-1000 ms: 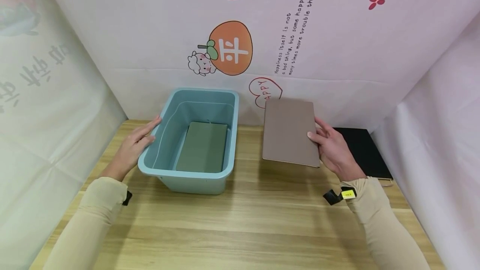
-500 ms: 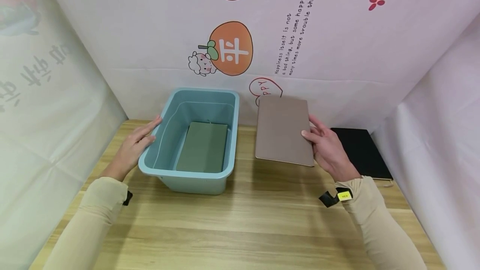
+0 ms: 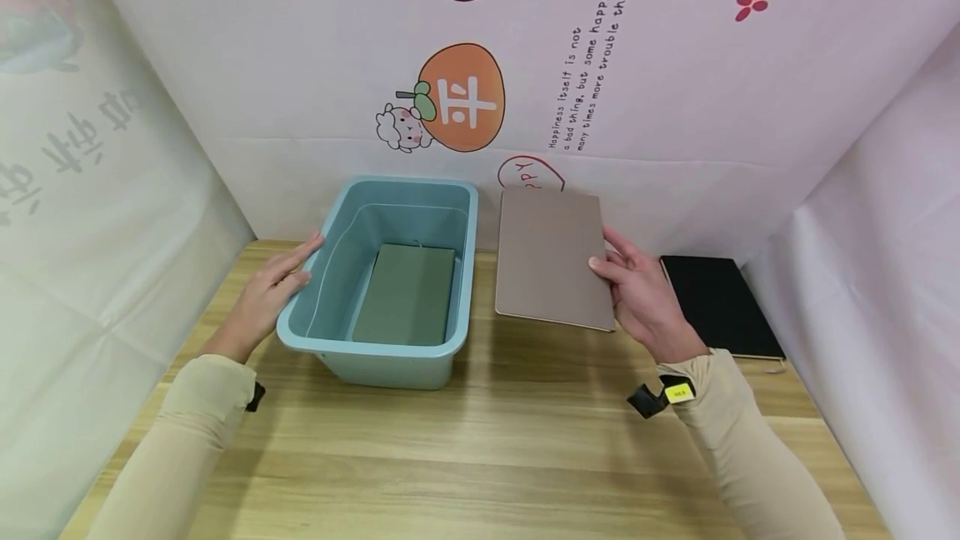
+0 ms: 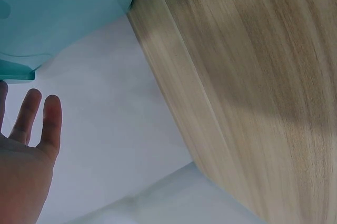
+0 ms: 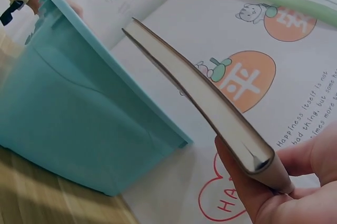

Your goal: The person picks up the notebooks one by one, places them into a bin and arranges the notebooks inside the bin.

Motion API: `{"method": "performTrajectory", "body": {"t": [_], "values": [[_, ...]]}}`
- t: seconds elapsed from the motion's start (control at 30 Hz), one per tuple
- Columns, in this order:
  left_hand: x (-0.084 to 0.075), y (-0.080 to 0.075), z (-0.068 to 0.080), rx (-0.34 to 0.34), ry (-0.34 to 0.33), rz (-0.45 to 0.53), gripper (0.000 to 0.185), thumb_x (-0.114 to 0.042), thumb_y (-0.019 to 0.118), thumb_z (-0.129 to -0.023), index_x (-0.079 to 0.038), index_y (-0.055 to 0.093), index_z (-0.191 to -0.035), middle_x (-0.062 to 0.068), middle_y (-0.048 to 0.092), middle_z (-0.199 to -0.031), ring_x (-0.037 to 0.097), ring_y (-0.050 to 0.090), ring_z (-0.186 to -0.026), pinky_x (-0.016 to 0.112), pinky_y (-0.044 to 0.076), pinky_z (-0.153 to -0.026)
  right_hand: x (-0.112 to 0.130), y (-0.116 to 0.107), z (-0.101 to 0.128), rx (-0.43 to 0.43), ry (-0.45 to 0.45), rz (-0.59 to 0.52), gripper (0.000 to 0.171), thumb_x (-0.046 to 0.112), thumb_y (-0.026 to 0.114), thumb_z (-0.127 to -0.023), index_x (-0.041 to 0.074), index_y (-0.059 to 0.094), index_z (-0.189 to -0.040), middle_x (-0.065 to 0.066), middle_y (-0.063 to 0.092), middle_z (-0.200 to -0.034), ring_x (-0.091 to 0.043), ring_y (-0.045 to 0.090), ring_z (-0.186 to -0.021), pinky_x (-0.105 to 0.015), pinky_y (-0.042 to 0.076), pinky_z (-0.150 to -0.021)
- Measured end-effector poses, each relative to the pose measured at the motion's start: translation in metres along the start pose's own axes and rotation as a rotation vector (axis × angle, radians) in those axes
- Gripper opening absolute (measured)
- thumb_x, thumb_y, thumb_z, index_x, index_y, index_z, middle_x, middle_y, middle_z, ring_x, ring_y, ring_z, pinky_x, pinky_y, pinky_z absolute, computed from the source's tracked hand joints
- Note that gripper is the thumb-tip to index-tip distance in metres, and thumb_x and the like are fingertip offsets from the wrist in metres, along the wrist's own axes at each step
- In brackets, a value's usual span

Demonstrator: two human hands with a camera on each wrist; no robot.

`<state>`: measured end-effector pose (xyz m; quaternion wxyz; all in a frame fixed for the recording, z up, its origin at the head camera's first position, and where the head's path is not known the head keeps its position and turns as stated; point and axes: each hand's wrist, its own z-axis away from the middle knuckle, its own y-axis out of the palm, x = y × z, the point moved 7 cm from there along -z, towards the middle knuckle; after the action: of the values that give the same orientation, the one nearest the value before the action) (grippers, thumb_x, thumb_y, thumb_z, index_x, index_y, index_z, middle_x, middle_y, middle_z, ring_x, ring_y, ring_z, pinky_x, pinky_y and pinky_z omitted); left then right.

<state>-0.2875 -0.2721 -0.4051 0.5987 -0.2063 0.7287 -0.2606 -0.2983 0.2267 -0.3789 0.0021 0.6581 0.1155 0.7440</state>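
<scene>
My right hand (image 3: 647,297) pinches a taupe notebook (image 3: 553,258) by its right edge, thumb on the cover. The notebook hangs above the table, right of the blue plastic tub (image 3: 393,365). In the right wrist view its page edges (image 5: 202,95) show, with the spine end between my thumb and fingers. My left hand (image 3: 264,300) rests against the tub's left rim; its fingers (image 4: 51,121) look straight in the left wrist view. A green notebook (image 3: 407,294) lies flat on the tub's floor. On the table at far right is a black notebook (image 3: 723,307).
The wooden table (image 3: 480,465) runs below everything. Behind it hangs a white printed cloth (image 3: 645,90), with more white cloth (image 3: 892,265) along both sides. The tub's right wall (image 5: 89,108) stands between the two hands.
My right hand has carried the taupe notebook leftward, closer to the tub. The left hand, the tub and the other notebooks stay where they were.
</scene>
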Motion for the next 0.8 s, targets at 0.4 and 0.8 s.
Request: {"method": "performTrajectory", "body": {"t": [0.4,0.8], "values": [[-0.002,-0.001,0.000,0.002,0.023,-0.007,0.048,-0.033,0.046,-0.109,-0.042,0.038,-0.156,-0.012,0.028,-0.168,0.032,0.027,-0.154,0.067,0.024,-0.117,0.001,0.015,-0.003,-0.006,0.019,-0.009,0.071,0.009,0.055,-0.105,0.024,0.020,-0.165,0.008,0.054,-0.131,-0.003,0.061,-0.114,-0.022,0.055,-0.089],[-0.001,0.000,-0.001,0.004,0.015,-0.005,0.049,-0.033,0.047,-0.109,-0.041,0.038,-0.156,-0.011,0.028,-0.168,0.033,0.026,-0.155,0.068,0.023,-0.117,-0.001,0.032,-0.009,-0.031,0.034,-0.031,0.070,0.006,0.053,-0.105,0.023,0.021,-0.165,0.007,0.055,-0.129,-0.004,0.060,-0.113,-0.021,0.055,-0.089]]}}
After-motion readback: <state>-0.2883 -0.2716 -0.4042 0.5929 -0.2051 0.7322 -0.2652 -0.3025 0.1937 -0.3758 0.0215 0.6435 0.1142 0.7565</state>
